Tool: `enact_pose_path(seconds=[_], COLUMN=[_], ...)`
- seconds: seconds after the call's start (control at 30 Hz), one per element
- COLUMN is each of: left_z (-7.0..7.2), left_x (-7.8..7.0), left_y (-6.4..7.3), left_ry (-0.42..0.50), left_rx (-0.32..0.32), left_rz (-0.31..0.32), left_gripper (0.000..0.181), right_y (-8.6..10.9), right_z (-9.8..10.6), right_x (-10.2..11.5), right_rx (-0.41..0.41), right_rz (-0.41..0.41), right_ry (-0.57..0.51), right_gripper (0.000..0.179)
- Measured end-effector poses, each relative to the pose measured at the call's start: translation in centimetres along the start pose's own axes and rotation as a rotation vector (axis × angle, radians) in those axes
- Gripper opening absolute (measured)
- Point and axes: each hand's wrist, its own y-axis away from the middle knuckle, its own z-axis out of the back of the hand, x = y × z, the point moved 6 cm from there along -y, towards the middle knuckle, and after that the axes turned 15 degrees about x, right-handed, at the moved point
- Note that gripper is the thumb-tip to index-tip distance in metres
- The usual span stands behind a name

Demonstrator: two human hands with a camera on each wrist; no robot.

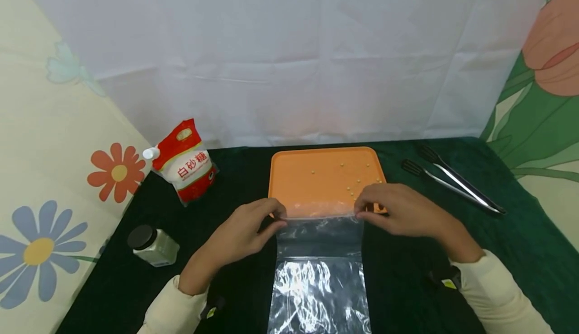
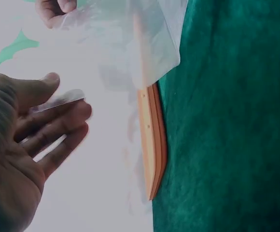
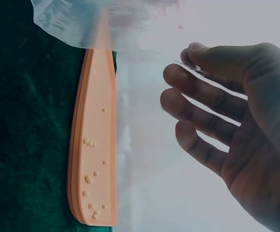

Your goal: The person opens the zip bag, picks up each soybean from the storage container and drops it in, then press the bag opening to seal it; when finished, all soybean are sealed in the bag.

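Observation:
A clear plastic bag [image 1: 320,288] is stretched between both hands, its near part shiny with reflections and a straight seam line crossing it. My left hand [image 1: 246,231] pinches the bag's left corner between thumb and fingers. At the opposite corner, my right hand [image 1: 400,211] pinches it the same way; in the right wrist view the other fingers [image 3: 193,137] are spread apart. Behind the bag's edge lies an orange tray [image 1: 316,173], partly covered by the right fingers. Several small pale yellowish bits [image 3: 88,179] are scattered on the tray, mostly toward its right side.
To the left stands a red and white bag of white sugar [image 1: 192,165] with a white spout cap. Nearer me is a tilted clear jar [image 1: 160,251] with a black lid and pale contents. Metal tongs [image 1: 461,185] with dark slotted heads lie right on the dark green cloth [image 1: 407,283].

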Motion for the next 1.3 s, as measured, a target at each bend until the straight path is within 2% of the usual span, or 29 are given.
enact_pose_path(seconds=[0.1,0.23,0.47,0.7,1.0,1.07,1.17,1.23,1.3], left_z=[-0.2,-0.6,-0.8,-0.8,-1.5,-1.6,-1.7,-1.7,-1.7], left_x=[-0.1,-0.2,-0.2,0.0,0.6,0.6,0.8,0.9,0.9], left_y=[-0.1,-0.3,-0.3,-0.2,-0.2,-0.2,-0.2,-0.2,-0.2], left_ry=[0.061,0.077,0.073,0.141,0.168,0.164,0.161,0.158,0.158], left_rx=[-0.017,-0.012,0.013,0.067,0.049,0.045,0.048,0.053,0.059], left_rz=[-0.057,-0.084,-0.091,-0.159,-0.235,-0.248,-0.251,-0.242,-0.235], left_gripper=[0.025,0.029,0.028,0.022,0.028,0.028,0.027,0.026,0.025], right_y=[-0.1,-0.3,-0.5,-0.5,-0.8,-0.7,-0.4,0.1,0.7], right_z=[0.0,-0.3,-0.6,-0.5,-1.4,-1.5,-1.4,-0.6,0.5], right_x=[0.1,0.3,0.3,0.5,0.7,0.5,0.0,-0.7,-1.7], right_rx=[-0.014,-0.014,0.006,0.001,0.042,0.064,0.096,0.06,-0.02], right_rz=[0.044,0.091,0.079,0.092,0.098,0.097,0.096,0.106,0.116], right_ry=[-0.008,0.011,0.009,0.04,0.058,0.042,-0.051,-0.11,-0.161], right_gripper=[0.009,0.013,0.016,0.014,0.012,0.014,0.019,0.022,0.023])
